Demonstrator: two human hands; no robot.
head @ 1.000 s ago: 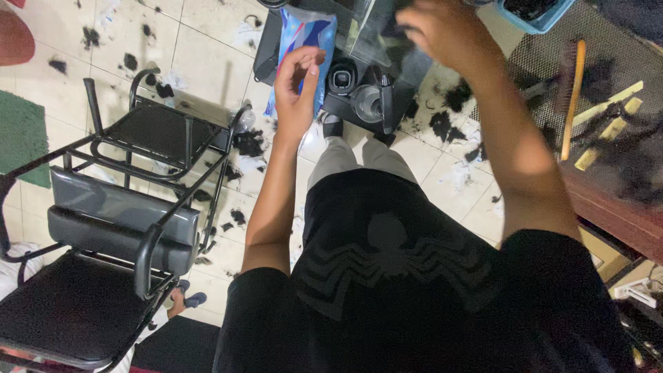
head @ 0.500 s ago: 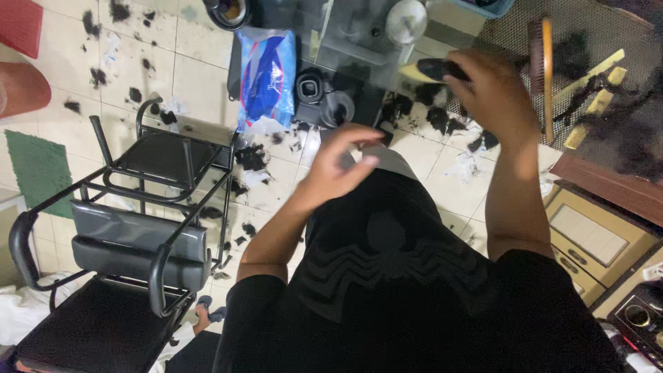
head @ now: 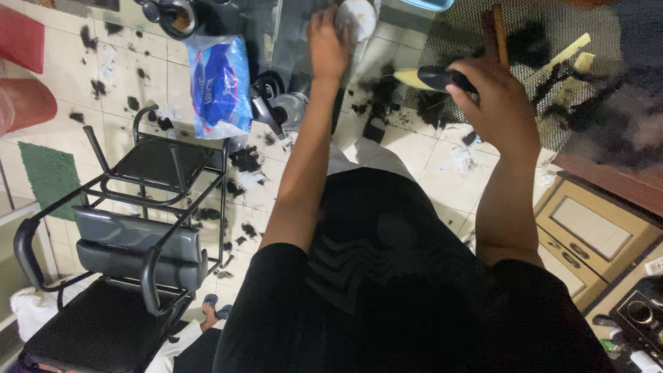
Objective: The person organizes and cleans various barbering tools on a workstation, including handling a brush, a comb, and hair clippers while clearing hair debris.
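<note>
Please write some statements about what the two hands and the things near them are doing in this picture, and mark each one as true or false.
1. The right hand grips a black handheld tool. True.
2. The left hand rests on the blue plastic package. False: it reaches up to a round white object; the package lies apart from it, nearer the chair.
3. Dark hair clippings are scattered on the tiled floor. True.
4. The black chair lies tipped over on its side. False: it stands upright.
5. Both hands hold the same thing. False: they are apart, each on a different object.
</note>
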